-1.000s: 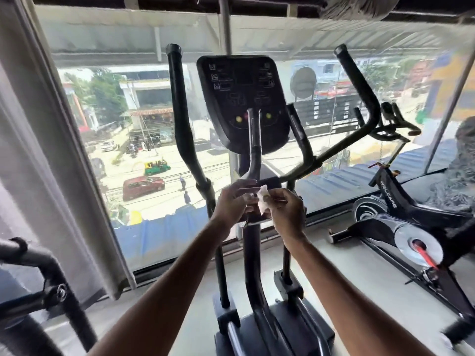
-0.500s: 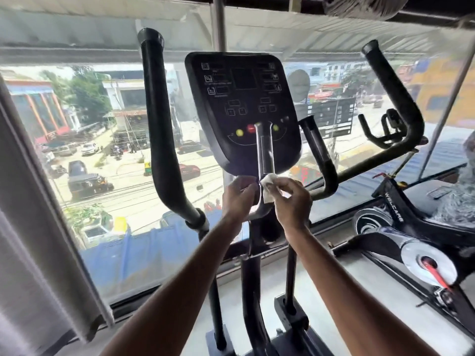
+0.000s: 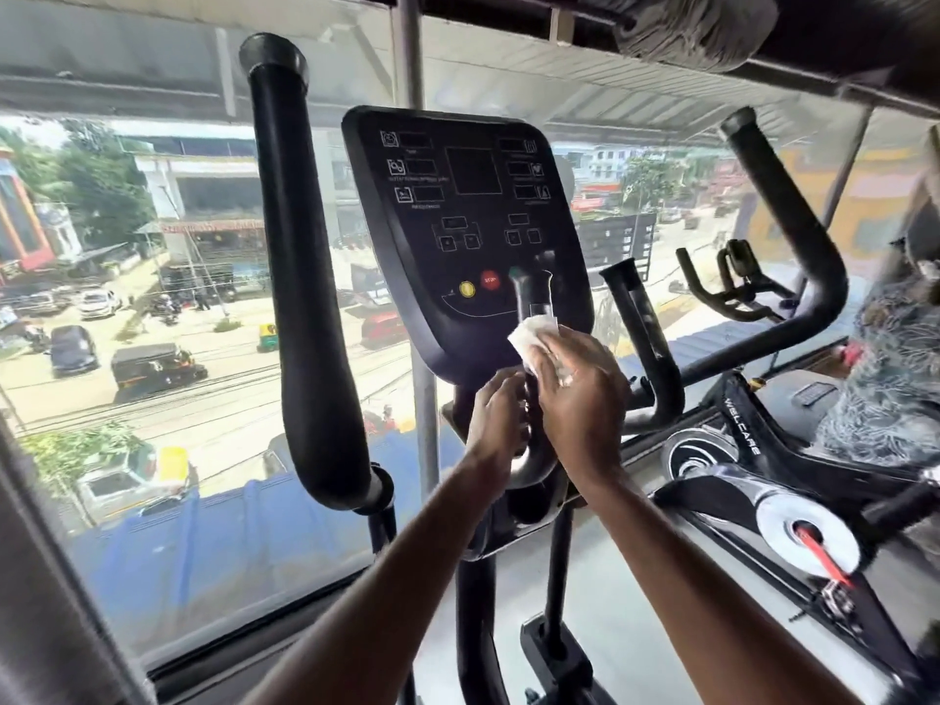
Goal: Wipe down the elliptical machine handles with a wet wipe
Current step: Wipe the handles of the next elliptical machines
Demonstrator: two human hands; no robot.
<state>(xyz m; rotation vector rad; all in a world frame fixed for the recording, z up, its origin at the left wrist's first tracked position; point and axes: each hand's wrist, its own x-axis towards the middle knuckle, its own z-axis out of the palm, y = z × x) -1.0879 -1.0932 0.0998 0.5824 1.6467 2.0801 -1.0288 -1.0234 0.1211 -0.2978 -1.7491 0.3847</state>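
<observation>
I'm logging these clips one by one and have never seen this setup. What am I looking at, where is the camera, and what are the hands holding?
There is no robot here. A single camera worn on a person's head looks forward and down along both bare forearms. In front stands an elliptical machine with a black console, a left long handle and a right long handle. A short handle rises in front of the console. The right hand wraps a white wet wipe round that short handle. The left hand grips the same handle just below. Behind the machine is a window onto a street, and an exercise bike stands to the right.
</observation>
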